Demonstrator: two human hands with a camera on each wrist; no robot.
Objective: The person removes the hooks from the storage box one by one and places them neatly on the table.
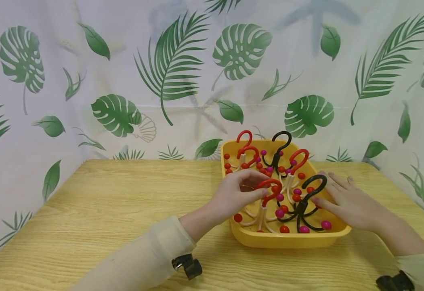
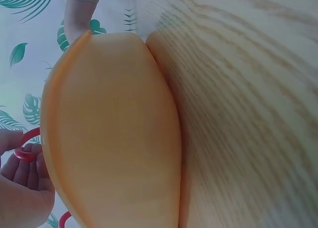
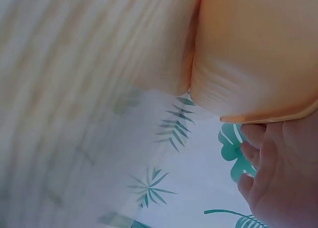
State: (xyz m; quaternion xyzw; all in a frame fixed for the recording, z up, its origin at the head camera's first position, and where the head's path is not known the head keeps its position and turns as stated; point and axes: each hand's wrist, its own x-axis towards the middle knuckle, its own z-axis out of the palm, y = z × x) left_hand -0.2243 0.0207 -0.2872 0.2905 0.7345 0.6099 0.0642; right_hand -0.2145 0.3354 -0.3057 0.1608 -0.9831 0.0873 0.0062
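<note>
A yellow tray [image 1: 284,241] holds several claw-like massagers with hooked handles and ball-tipped legs. My left hand [image 1: 234,194] reaches over its left side and pinches the hook of the nearest red massager [image 1: 271,197] between thumb and fingertips. That massager's pale legs stand in the tray. In the left wrist view, the red hook lies between the left hand's [image 2: 25,193] thumb and curled fingers. My right hand [image 1: 353,202] rests on the tray's right rim, fingers extended, thumb reaching inside beside a black massager [image 1: 301,207]. The right wrist view shows the right hand [image 3: 288,173] against the rim.
Farther back in the tray stand another black massager [image 1: 276,159] and more red ones, their legs close together. The wooden table [image 1: 132,202] meets a leaf-printed cloth backdrop [image 1: 183,129] behind and at the sides.
</note>
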